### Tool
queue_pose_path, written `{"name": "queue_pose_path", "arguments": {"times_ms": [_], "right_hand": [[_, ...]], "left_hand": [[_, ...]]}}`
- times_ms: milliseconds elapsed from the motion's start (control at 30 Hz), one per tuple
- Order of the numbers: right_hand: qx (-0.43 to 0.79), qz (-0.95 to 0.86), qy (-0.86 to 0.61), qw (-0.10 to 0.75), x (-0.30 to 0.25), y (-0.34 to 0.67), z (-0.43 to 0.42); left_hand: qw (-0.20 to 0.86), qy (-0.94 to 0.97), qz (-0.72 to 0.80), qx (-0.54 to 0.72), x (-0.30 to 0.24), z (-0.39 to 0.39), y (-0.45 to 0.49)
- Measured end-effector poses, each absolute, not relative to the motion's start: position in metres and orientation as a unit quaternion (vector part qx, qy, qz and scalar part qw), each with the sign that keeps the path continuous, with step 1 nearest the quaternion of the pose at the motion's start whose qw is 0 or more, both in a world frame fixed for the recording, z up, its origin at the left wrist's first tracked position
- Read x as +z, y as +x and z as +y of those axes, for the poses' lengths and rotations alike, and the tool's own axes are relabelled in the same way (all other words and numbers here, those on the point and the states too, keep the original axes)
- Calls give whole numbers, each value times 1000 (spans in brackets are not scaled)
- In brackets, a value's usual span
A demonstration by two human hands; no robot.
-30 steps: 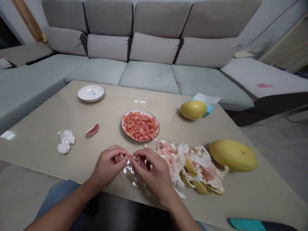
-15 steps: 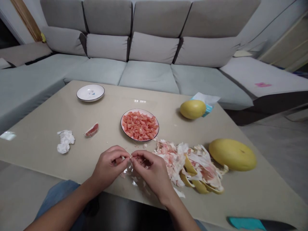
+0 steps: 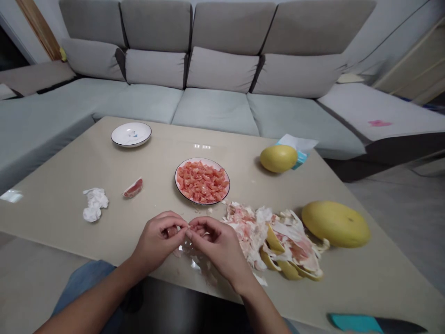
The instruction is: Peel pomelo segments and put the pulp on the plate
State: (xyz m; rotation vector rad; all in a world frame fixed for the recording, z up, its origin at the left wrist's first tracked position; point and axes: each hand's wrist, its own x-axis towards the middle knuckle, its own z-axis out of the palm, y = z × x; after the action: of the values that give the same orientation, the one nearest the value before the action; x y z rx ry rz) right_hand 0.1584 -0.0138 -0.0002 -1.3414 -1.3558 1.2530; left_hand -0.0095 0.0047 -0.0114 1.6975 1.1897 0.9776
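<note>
At the near edge of a beige glass-topped table (image 3: 59,208), the left hand (image 3: 158,241) and right hand (image 3: 217,246) meet above the surface, both curled almost closed. Their fingertips (image 3: 205,221) pinch a tiny scrap of pink pomelo flesh (image 3: 189,228), too small to see clearly. Shreds of translucent membrane (image 3: 189,253) lie just beneath the hands. Just beside the right hand is a ragged heap of fibrous white pith and curved yellow rind (image 3: 274,241), with a smooth, rounded yellow pomelo (image 3: 335,224) just past it. Ahead of the hands, a white plate (image 3: 202,159) holds a mound of glistening pink pulp. Farther left lie a peeled pink wedge (image 3: 133,188) and crumpled tissue (image 3: 94,204). A second pomelo (image 3: 278,158) sits near the far edge, and a teal-handled knife (image 3: 354,323) lies at the near right.
</note>
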Motion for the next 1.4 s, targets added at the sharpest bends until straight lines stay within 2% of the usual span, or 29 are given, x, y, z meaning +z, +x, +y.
{"name": "queue_pose_path", "arguments": {"times_ms": [233,467,800,1400], "right_hand": [[546,-508,-525,410,-1,160,-12],[644,-428,-481,412,1,165,-9],[692,-384,-435,430,-8,170,-6],[682,-441,-472,343,-4,166,-8]], "left_hand": [[519,612,474,363,-8,7,-9],[648,509,467,322,-7,8,-12],[657,466,483,342,-2,9,-12],[655,487,485,314,-6,8,-12]]}}
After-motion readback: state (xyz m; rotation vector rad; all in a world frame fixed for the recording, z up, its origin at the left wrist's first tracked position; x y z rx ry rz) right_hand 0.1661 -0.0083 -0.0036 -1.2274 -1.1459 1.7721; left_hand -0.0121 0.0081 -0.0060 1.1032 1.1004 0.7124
